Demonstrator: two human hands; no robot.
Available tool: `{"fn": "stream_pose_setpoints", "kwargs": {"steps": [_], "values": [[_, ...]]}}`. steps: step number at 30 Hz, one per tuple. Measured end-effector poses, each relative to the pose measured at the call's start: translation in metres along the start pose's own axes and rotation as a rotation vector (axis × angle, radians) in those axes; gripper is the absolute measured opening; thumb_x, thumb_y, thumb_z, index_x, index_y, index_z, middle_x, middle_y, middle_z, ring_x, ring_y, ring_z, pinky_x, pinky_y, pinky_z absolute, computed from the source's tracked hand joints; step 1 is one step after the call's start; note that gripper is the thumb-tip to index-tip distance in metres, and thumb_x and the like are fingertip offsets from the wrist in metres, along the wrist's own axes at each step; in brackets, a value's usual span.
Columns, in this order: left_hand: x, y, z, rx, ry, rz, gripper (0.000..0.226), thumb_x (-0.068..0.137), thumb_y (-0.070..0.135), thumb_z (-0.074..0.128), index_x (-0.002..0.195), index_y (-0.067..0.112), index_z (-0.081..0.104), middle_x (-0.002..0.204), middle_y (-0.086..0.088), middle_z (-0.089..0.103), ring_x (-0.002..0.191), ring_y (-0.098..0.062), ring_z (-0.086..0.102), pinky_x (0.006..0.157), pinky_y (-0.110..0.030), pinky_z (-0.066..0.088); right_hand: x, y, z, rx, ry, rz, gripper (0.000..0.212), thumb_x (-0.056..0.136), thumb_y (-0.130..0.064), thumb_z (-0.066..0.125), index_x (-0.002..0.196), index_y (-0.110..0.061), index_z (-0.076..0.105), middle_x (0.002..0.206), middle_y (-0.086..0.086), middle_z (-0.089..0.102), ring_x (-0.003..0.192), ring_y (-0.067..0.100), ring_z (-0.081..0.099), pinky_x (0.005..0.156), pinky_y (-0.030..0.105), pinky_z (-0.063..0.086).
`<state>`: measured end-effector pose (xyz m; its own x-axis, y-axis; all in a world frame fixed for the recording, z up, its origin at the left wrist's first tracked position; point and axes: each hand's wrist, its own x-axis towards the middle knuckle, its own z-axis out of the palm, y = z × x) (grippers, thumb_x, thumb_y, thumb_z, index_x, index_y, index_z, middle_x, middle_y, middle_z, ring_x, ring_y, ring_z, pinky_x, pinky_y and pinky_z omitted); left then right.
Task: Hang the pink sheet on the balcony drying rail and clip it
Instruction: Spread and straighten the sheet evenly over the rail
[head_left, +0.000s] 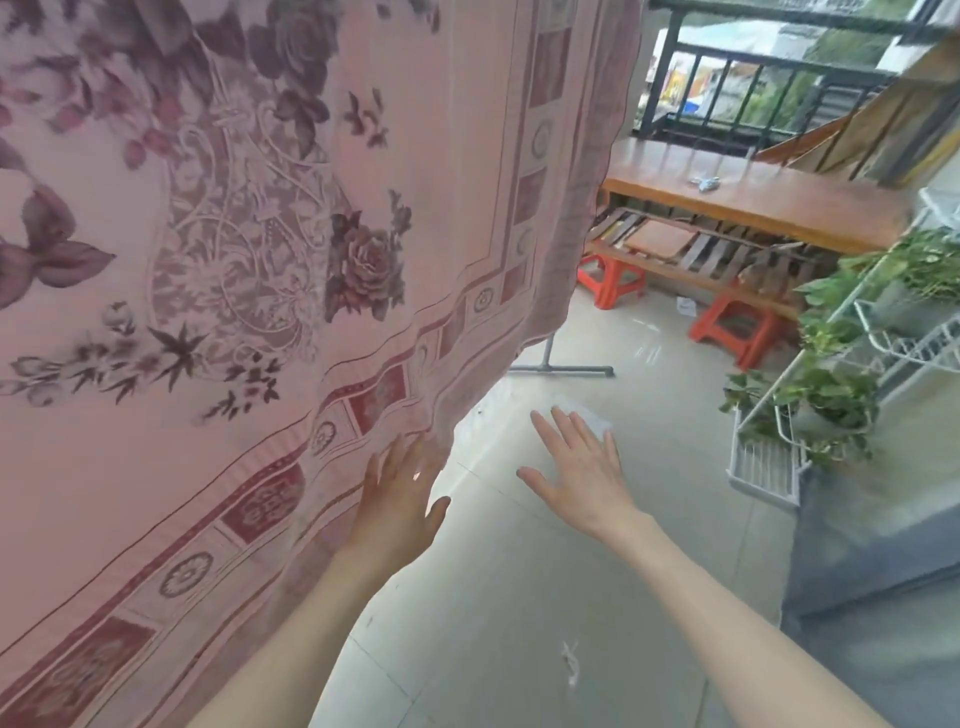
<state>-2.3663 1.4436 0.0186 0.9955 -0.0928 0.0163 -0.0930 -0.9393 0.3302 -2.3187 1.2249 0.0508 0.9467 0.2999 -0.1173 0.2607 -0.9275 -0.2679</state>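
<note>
Sheet (234, 260) hanging, long axis vertical. Left hand (397, 512) flat, touching hem. Right hand (579, 475) spread, empty. Rack (779, 457): plants (826, 400).

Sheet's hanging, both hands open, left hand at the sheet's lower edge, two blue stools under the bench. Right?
Not quite: the stools are red-orange, not blue, as the head view shows. The rest holds: the sheet hangs, the left hand is open at its lower edge, the right hand is open, and the stools stand under the bench.

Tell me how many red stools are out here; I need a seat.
2. One stool stands under the bench's left end, just right of the sheet; the other is farther right, by the plants. The sheet may hide more.
</note>
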Motion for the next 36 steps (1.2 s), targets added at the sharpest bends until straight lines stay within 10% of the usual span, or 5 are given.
{"fn": "stream_pose_setpoints", "kwargs": {"steps": [11, 20, 27, 36], "values": [[0.155, -0.053, 0.1, -0.107, -0.075, -0.223, 0.056, 0.084, 0.033, 0.048, 0.138, 0.021, 0.039, 0.145, 0.001, 0.036, 0.135, -0.024, 0.028, 0.109, -0.046, 0.028, 0.185, 0.065, 0.048, 0.085, -0.175, -0.046, 0.067, 0.093, -0.054, 0.035, 0.149, -0.029, 0.007, 0.159, 0.001, 0.005, 0.146, 0.022, 0.003, 0.117, 0.048, 0.007], [0.214, -0.087, 0.224, -0.869, -0.169, -1.116, 0.048, 0.093, 0.027, 0.051, 0.138, 0.017, 0.037, 0.145, -0.008, 0.036, 0.129, -0.026, 0.039, 0.106, -0.038, 0.033, 0.322, 0.114, 0.165, 0.421, -0.529, 0.137, 0.059, 0.095, -0.04, 0.044, 0.145, -0.016, 0.025, 0.148, 0.004, 0.036, 0.137, 0.02, 0.031, 0.108, 0.031, 0.026], [0.232, -0.135, 0.35, -1.69, 0.346, -1.645, 0.051, 0.095, 0.031, 0.045, 0.14, 0.011, 0.032, 0.149, -0.01, 0.03, 0.135, -0.031, 0.032, 0.107, -0.046, 0.032, 0.409, 0.146, 0.332, 0.99, -0.763, 0.586, 0.05, 0.093, -0.041, 0.049, 0.134, -0.013, 0.044, 0.123, 0.007, 0.055, 0.107, 0.02, 0.053, 0.095, 0.036, 0.045], [0.259, -0.22, 0.553, -2.244, 1.098, -1.637, 0.089, 0.082, 0.061, 0.048, 0.148, 0.017, 0.006, 0.15, -0.005, 0.028, 0.137, -0.025, 0.031, 0.104, -0.046, 0.032, 0.471, 0.18, 0.543, 1.421, -0.846, 0.787, 0.068, 0.09, -0.053, 0.047, 0.143, -0.015, 0.03, 0.148, 0.004, 0.034, 0.138, 0.022, 0.029, 0.108, 0.048, 0.029]]}}
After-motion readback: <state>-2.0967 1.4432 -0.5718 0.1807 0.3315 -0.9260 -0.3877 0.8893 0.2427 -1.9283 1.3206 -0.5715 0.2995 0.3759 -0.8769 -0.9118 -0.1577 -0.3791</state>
